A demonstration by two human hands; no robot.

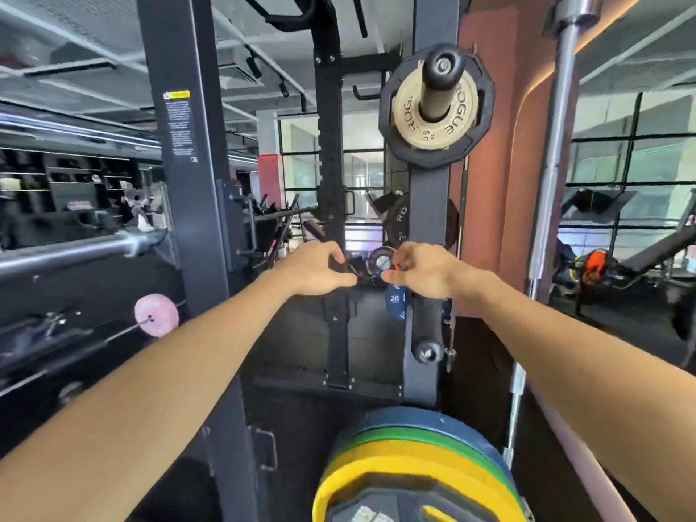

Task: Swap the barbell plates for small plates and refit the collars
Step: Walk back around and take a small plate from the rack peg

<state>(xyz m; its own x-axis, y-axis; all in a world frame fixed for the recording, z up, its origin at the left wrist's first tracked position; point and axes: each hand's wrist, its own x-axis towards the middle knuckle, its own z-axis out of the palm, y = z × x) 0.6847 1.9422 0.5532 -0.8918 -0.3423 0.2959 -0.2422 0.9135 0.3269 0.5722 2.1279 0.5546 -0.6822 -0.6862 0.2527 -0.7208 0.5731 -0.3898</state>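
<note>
My left hand (316, 271) and my right hand (423, 271) are stretched out at mid-height of the rack. Between them is a black collar (359, 268) around a round silver-faced end (381, 259). The left fingers are closed on the collar's dark side. My right thumb and finger pinch a small orange tab on its other side. Just below shows part of a blue plate marked 20 (394, 300). Higher up, a small gold 0.5 kg plate (406, 118) sits on a peg in front of a black plate (391, 145).
A stack of blue, green, yellow and black plates (410, 461) stands close below me. A chrome barbell (67, 254) lies racked at left beside a dark upright (188, 205). Another bar (557, 163) stands vertical at right. A pink plate (156, 314) sits low left.
</note>
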